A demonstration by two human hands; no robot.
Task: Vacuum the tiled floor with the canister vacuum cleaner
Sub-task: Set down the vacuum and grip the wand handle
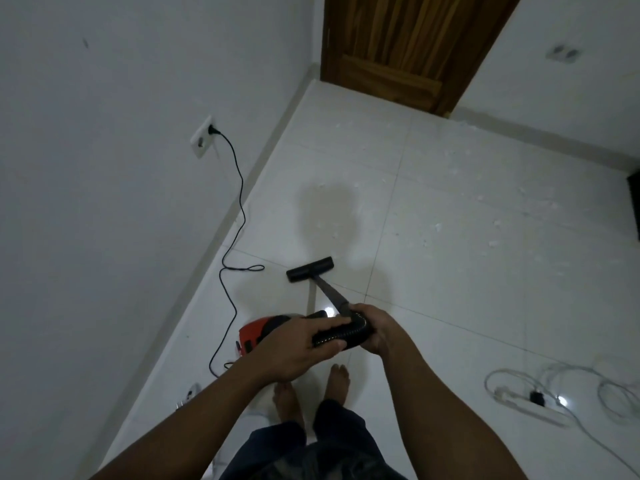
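Vacuum (258, 332), a red canister, sits on the tiled floor (450, 306) just below and to the left of the left hand (301, 344), partly hidden by it. Both hands hold the black ribbed hose (332, 336) at its bend. The left hand grips it from the left, its fingers (332, 322) pressed together and laid along the top of the hose, the thumb under it. The right hand (377, 330) grips the bend from the right, fingers curled tight round it. The two hands are close, with a short stretch of hose showing between them.

From the right fingers a dark wand (329, 289) slopes forward and down to the nozzle (310, 269), which lies flat on the floor ahead of the hands, close to a tile joint. Beyond the nozzle and to the right of the fingers, small white scraps (440, 226) are scattered over the tiles, thicker toward the far wall.

Left of the fingers a black cord (239, 202) runs from the canister's side along the floor and up to a socket (202, 140) on the left wall, where it is plugged in. A brown wooden door (408, 46) stands far ahead. Right of the fingers, well apart, white cables (540, 396) lie looped on the floor. Bare feet (339, 379) stand under the hands.
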